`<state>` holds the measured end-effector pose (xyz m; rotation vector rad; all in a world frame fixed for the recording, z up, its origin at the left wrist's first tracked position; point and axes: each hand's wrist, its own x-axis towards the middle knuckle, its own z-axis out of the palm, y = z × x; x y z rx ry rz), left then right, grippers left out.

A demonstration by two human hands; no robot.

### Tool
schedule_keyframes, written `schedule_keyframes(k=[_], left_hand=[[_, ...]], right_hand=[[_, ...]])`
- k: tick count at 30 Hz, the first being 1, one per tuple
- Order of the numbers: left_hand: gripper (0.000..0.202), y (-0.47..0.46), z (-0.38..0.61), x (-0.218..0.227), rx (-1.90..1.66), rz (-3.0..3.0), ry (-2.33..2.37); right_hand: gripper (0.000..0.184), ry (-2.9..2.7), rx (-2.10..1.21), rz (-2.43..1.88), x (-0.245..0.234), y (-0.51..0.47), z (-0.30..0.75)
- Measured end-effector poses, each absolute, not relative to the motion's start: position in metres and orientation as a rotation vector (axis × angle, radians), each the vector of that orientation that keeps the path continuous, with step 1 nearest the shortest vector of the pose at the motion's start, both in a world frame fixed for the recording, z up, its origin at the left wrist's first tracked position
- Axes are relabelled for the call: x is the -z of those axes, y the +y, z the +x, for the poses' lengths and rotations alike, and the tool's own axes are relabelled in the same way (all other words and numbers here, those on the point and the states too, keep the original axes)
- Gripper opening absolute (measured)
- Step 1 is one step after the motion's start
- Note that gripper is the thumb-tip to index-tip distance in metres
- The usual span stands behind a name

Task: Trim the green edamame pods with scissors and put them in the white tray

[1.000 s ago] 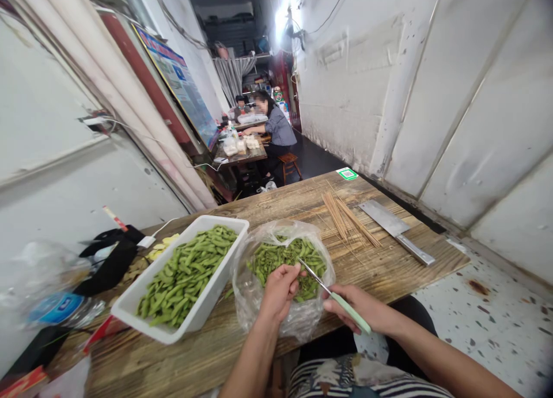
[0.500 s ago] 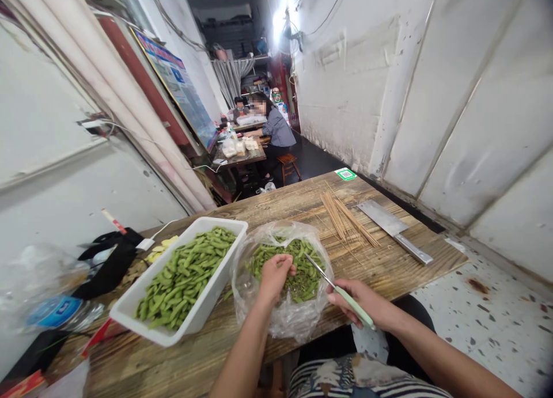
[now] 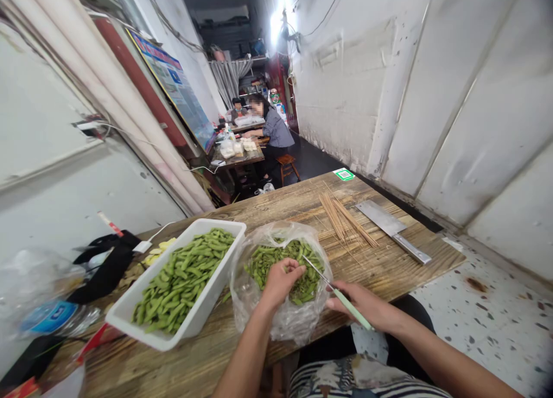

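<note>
My left hand (image 3: 280, 281) reaches into a clear plastic bag (image 3: 259, 311) full of green edamame pods (image 3: 270, 257). Its fingers are curled down among the pods in a pinch; what they hold is hidden. My right hand (image 3: 365, 303) grips scissors (image 3: 334, 293) with pale green handles. The thin metal blades point up and left over the bag's right side. A white rectangular tray (image 3: 199, 311) heaped with more pods stands just left of the bag, on the wooden table (image 3: 302, 205).
A bundle of bamboo skewers (image 3: 345, 220) and a steel cleaver (image 3: 391, 229) lie at the table's far right. A black pouch (image 3: 106, 265), a water bottle (image 3: 52, 317) and plastic sit at the left. A person sits at another table down the corridor (image 3: 273, 130).
My left hand moved from the bag's near edge further in among the pods, fingers curling down. The scissors stayed over the bag's right side.
</note>
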<state>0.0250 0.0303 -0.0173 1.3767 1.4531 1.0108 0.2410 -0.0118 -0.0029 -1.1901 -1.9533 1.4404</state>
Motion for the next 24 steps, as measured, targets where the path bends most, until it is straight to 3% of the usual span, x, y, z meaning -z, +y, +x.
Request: schedule_keyframes(k=[10,24], left_hand=[[0.02,0.016,0.019,0.0,-1.017,1.282,1.437],[0.033,0.008,0.004,0.003,-0.749,1.023,1.184]], right_hand=[[0.038,-2.048,-1.423,-1.17,-0.002,-0.01,0.237],[0.036,-2.164,-1.352,-1.276,-0.001,-0.011,0.232]])
